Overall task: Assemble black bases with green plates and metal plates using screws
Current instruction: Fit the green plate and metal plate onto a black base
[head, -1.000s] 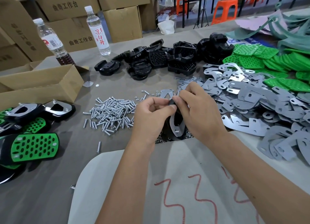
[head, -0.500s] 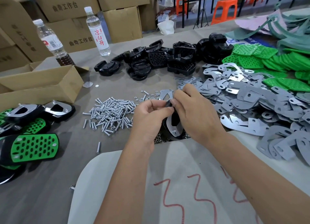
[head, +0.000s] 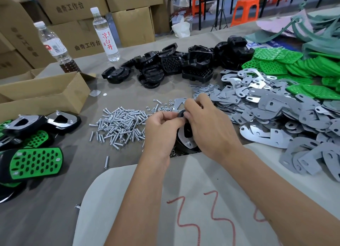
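Nearest, both hands have tilted the black base [head: 185, 133] more upright than a second ago. The left hand [head: 161, 133] pinches its top edge while the right hand [head: 211, 128] curls round its side, likely seating a fastener. Left of the base lies the screw pile [head: 119, 125], right the metal plates [head: 276, 113], beyond it spare black bases [head: 176, 65] and green plates [head: 298, 70]. Nothing blocks reach.
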`<control>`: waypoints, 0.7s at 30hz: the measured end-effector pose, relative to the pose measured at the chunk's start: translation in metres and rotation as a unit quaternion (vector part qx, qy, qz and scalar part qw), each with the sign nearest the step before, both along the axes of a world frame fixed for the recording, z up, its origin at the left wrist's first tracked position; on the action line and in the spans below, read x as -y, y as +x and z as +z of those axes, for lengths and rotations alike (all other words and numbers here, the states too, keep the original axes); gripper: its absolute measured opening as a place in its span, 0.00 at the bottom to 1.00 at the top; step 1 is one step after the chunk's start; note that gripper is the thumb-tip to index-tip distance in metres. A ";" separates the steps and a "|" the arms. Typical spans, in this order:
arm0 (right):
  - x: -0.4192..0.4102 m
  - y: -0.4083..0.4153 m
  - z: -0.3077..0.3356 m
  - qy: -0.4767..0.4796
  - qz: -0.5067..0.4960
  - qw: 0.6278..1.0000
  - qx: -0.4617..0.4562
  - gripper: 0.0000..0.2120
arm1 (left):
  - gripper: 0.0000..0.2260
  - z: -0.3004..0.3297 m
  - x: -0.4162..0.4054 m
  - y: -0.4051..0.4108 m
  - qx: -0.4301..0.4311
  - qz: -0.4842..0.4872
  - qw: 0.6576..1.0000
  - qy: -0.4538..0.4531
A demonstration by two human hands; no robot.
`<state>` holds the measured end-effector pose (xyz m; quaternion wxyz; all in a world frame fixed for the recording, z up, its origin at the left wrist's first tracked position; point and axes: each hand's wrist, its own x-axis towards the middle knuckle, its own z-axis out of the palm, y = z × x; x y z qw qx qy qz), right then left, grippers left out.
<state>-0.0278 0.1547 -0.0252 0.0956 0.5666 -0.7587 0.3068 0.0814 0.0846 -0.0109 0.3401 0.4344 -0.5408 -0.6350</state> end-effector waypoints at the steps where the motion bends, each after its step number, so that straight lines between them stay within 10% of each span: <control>1: 0.000 0.000 0.000 -0.004 -0.001 1.000 -0.003 0.07 | 0.08 0.000 -0.001 0.000 0.000 0.001 1.000 -0.002; 21: 0.000 0.003 0.005 -0.106 -0.087 0.987 0.086 0.15 | 0.12 0.007 -0.009 -0.001 -0.017 -0.019 0.984 -0.174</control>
